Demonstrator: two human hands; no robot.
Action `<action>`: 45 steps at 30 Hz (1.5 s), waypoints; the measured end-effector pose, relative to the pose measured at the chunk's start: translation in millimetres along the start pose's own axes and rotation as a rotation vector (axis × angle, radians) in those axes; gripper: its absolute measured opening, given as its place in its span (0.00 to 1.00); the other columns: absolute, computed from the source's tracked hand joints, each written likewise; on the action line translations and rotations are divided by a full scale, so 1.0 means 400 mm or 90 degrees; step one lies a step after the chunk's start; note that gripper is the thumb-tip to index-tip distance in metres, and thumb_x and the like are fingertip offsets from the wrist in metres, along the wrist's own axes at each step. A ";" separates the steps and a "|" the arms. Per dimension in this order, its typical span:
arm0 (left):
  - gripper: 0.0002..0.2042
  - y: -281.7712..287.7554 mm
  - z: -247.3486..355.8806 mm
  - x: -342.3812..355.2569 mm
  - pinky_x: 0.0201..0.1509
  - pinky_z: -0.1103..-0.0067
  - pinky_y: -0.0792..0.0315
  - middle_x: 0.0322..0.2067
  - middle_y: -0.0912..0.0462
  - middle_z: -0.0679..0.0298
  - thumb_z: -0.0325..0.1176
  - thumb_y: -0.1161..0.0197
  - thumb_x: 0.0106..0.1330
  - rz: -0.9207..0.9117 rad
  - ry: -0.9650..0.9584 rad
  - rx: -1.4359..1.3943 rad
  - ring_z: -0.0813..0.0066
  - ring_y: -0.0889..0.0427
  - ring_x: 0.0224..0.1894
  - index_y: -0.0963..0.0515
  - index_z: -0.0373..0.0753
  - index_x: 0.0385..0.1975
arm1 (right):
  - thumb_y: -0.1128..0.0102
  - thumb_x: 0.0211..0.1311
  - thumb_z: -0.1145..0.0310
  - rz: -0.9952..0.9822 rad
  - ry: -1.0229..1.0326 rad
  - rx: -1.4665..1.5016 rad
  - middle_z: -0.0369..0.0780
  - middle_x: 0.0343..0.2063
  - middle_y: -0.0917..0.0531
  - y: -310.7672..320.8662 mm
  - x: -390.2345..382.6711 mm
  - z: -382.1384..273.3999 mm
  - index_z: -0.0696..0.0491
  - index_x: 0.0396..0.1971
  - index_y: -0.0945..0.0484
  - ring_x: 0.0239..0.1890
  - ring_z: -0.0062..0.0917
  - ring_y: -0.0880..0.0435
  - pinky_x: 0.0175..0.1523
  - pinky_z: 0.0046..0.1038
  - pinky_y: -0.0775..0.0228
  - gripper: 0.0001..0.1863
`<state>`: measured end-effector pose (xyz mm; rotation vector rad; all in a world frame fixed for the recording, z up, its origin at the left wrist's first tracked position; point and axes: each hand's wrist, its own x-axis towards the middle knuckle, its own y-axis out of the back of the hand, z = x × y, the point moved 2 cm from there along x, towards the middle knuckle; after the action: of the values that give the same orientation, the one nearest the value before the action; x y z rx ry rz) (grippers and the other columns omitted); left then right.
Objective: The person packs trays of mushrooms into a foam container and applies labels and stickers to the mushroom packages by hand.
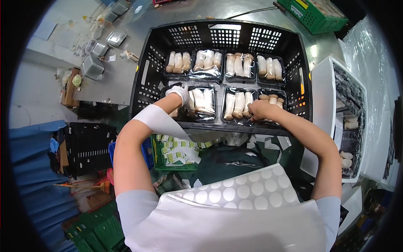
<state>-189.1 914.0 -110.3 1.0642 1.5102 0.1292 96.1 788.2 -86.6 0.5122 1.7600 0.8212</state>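
A large black plastic crate (223,126) holds two rows of black trays of king oyster mushrooms under clear film. Over the near-left tray (202,103) my left hand (179,93) rests in a white covering, its fingers largely hidden. A white paper strip (161,120) hangs across my left forearm. My bare right hand (261,110) reaches between two near-row trays, the middle tray (237,104) and the right tray (273,101). Its fingers are curled together at their edges; whatever is between them is hidden. On my lap lies a sheet with round white stickers (247,191).
A white foam box (357,122) with wrapped mushroom packs stands to the right. At the back right is a green crate (312,17). Clear plastic containers (93,67) sit on the metal table at left. Below the table, a green basket (176,167) holds small green-and-white packs.
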 end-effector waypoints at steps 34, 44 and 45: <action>0.38 0.013 -0.004 -0.040 0.50 0.70 0.30 0.48 0.24 0.56 0.51 0.48 0.56 0.036 0.053 -0.102 0.63 0.22 0.48 0.51 0.41 0.65 | 0.52 0.55 0.64 0.252 0.280 -0.216 0.40 0.20 0.19 0.023 0.204 -0.203 0.51 0.30 0.24 0.23 0.34 0.18 0.24 0.36 0.30 0.09; 0.44 0.000 -0.011 -0.048 0.51 0.68 0.31 0.57 0.34 0.54 0.64 0.47 0.53 0.015 -0.090 -0.245 0.57 0.28 0.53 0.55 0.46 0.66 | 0.49 0.52 0.68 0.088 0.183 -0.117 0.44 0.32 0.19 0.082 0.122 -0.165 0.47 0.45 0.26 0.35 0.37 0.18 0.34 0.38 0.27 0.17; 0.46 0.009 -0.010 -0.052 0.45 0.67 0.26 0.56 0.33 0.51 0.63 0.45 0.54 -0.004 -0.093 -0.255 0.55 0.25 0.49 0.60 0.47 0.67 | 0.49 0.50 0.70 0.133 0.187 -0.070 0.44 0.30 0.19 0.103 0.112 -0.157 0.46 0.47 0.26 0.33 0.38 0.18 0.35 0.38 0.26 0.20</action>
<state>-193.6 904.3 -91.6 0.7309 1.2866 0.3285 19.8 828.9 -73.3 0.5295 1.9353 1.1827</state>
